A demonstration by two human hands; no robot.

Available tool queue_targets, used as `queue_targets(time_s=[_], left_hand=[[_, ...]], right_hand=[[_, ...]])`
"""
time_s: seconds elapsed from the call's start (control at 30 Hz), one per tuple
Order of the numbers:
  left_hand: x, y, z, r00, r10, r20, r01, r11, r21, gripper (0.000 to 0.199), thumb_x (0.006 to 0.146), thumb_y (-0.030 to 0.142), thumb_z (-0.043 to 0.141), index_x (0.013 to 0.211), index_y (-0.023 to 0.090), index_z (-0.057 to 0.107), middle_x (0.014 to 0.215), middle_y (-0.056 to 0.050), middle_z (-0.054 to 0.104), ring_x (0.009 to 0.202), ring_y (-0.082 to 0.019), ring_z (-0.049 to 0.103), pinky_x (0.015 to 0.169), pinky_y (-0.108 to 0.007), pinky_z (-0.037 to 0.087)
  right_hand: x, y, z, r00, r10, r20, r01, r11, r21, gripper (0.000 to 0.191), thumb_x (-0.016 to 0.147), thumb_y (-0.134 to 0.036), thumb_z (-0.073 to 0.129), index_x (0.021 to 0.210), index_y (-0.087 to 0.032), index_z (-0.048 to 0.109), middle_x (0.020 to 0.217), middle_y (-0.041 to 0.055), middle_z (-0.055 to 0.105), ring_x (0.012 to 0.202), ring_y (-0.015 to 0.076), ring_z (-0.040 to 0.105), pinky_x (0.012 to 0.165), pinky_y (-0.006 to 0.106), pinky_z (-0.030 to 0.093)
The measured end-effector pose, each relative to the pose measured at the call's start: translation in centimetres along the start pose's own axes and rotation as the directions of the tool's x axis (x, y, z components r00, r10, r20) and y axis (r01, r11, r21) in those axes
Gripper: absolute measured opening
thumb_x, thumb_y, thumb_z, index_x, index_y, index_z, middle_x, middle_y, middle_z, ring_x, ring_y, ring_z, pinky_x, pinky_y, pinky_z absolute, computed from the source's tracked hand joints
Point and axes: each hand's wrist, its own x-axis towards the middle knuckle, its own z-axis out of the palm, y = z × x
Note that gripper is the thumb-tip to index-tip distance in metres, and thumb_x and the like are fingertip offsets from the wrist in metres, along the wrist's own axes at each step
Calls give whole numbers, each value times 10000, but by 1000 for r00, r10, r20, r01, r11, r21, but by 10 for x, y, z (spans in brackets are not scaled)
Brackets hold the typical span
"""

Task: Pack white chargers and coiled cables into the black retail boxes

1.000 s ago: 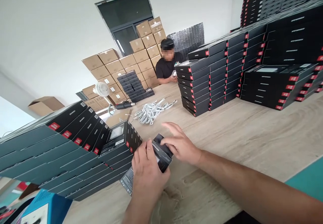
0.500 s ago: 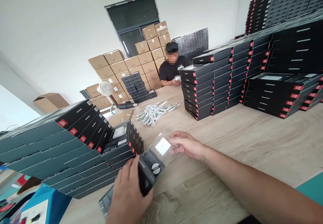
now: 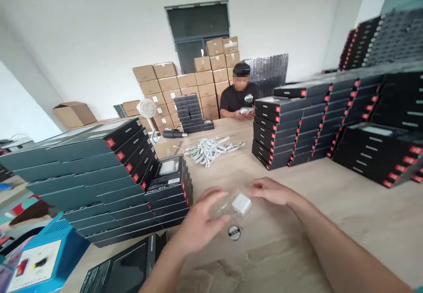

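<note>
A clear plastic tray point(image 3: 220, 208) with a white charger block point(image 3: 242, 204) in it is held between my two hands above the wooden table. My left hand point(image 3: 201, 216) grips the tray's left side, thumb below and fingers above. At the far right corner, my right hand point(image 3: 269, 191) pinches the plastic's edge. A round black label point(image 3: 234, 232) shows just under the charger, seemingly on the clear plastic, whose outline is blurred. Near my left forearm lies a black box point(image 3: 127, 262) on the table, partly hidden by that arm.
Stacked black boxes stand at the left point(image 3: 82, 183) and right point(image 3: 280, 130). Ahead lie a heap of white cables point(image 3: 211, 150) and a black heat gun point(image 3: 175, 133) near a small fan point(image 3: 147, 107). A co-worker point(image 3: 239, 97) sits opposite, holding something white. A blue machine point(image 3: 49, 257) is at lower left.
The clear tray with the charger has come out of the black box. That box now lies at lower left, and my left hand has moved from it onto the tray. The view has levelled.
</note>
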Motion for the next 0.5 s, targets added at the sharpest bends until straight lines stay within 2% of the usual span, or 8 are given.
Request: queue_targets(time_s=[0.1,0.17,0.23,0.3,0.37,0.43,0.5], left_hand=[[37,-20,27,1000,-8,23,11,990,-142,450,764,222,685,1212,253,704,1463,-91,548,1357,-278,493,1154,-427,370],[43,-36,42,1000,-6,16,10,967,-253,418,758,162,632,1153,256,735,1383,-72,624,1287,-252,553,1124,-402,391],[41,-45,52,1000,1,14,3,947,-321,470,714,65,554,1085,265,762,1282,-43,693,1194,-227,607,1067,-370,424],[38,-49,56,1000,5,-3,-6,939,-344,539,644,2,492,1020,263,779,1171,-22,743,1113,-216,630,1024,-357,434],[36,-51,57,1000,-14,-19,5,925,-381,501,640,5,492,965,249,785,1069,-18,770,1052,-214,644,1054,-380,396],[36,-54,59,999,-49,-12,39,892,-451,386,686,48,531,902,238,789,1018,-16,780,1000,-206,668,1151,-422,278],[36,-57,60,996,-88,6,79,855,-513,292,704,91,573,833,234,793,990,-13,787,961,-197,691,1211,-441,137]], right_hand=[[9,12,2,962,-153,-225,122,982,-146,291,737,-461,684,662,-180,689,658,8,672,671,195,589,630,297,418],[22,19,5,936,-199,-290,144,969,-199,252,761,-442,640,714,-203,706,752,35,722,760,237,645,716,339,471],[44,20,8,923,-218,-317,136,956,-260,217,801,-387,587,784,-215,718,868,53,749,867,255,674,814,367,497],[77,13,13,915,-232,-332,120,938,-324,193,831,-299,553,860,-214,724,960,56,752,946,249,680,892,376,501],[118,-1,20,911,-240,-335,100,917,-385,195,854,-217,548,941,-204,722,1020,58,743,977,232,680,931,374,505],[161,-18,29,903,-248,-352,71,892,-446,186,895,-194,571,1022,-188,707,1100,76,716,1015,222,669,957,383,505],[200,-34,38,885,-258,-388,32,865,-501,221,942,-259,601,1140,-179,660,1215,94,656,1067,228,643,954,422,518]])
